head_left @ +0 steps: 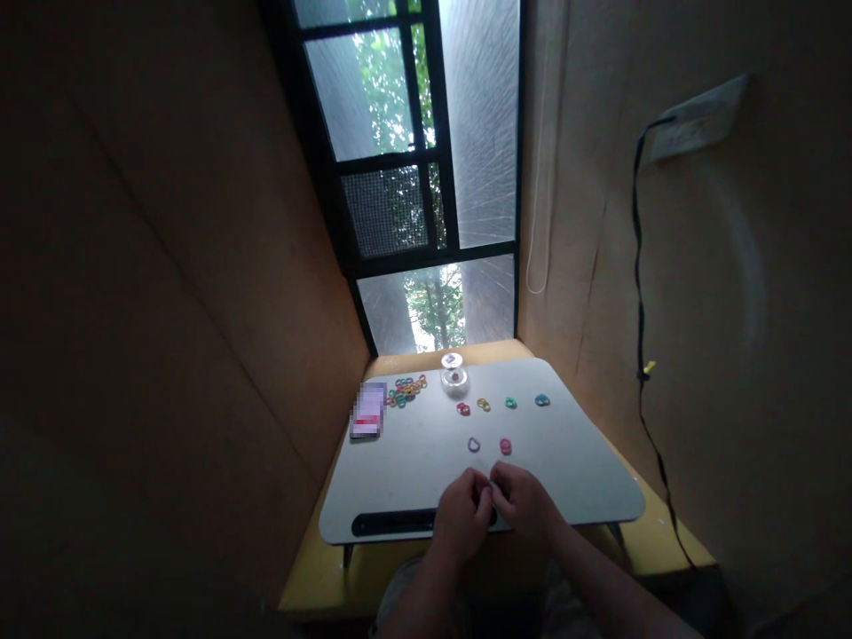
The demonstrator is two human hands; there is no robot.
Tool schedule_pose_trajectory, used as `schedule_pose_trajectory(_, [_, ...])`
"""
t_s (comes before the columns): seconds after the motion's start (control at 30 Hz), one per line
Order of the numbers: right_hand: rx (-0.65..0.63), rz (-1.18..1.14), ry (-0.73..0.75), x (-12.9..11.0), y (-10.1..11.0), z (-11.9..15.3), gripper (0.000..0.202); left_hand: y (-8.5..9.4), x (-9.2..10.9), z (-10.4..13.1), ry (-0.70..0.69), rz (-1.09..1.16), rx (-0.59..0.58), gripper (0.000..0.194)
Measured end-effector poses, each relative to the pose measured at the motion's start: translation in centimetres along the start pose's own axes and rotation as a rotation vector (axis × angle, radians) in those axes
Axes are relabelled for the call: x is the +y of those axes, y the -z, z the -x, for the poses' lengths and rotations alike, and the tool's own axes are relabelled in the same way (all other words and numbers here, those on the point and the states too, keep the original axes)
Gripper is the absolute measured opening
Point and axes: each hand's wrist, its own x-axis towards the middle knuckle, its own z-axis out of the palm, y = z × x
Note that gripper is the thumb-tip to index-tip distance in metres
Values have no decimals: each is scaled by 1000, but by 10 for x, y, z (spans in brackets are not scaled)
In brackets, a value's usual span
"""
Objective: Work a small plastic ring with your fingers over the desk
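Bare forearms [609,572] up front, left hand [464,513] and right hand [525,501] bunched fingertips-together (can't tell what they're pinching, if anything), with little loop clusters [506,446] just beyond the grip on the table [399,479], probably spaced so colors don't mix, messy pile [408,390] farther left.

Left hand [462,513] and right hand [524,499] meet at the near edge of the tabletop [413,470], fingers [485,504] curled inward, bare forearms [595,568] converging.
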Motion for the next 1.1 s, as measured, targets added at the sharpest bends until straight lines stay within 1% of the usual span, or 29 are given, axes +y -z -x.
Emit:
schedule_pose_trajectory(0.27, [-7, 50, 4, 1, -2, 1, 10, 0, -2, 1, 1, 23, 8, 11])
schedule_pose_trajectory(0.53, [-13, 21, 13, 6, -5, 0, 13, 2, 0, 0, 23, 36, 10, 10])
schedule_pose_trajectory(0.83, [5, 2, -4, 0, -1, 0, 11, -1, -1, -2, 15, 13, 20, 8])
schedule_pose_trajectory(1.1, [22, -8, -11, 1, -2, 1, 10, -2, -1, -2, 21, 19, 16, 7])
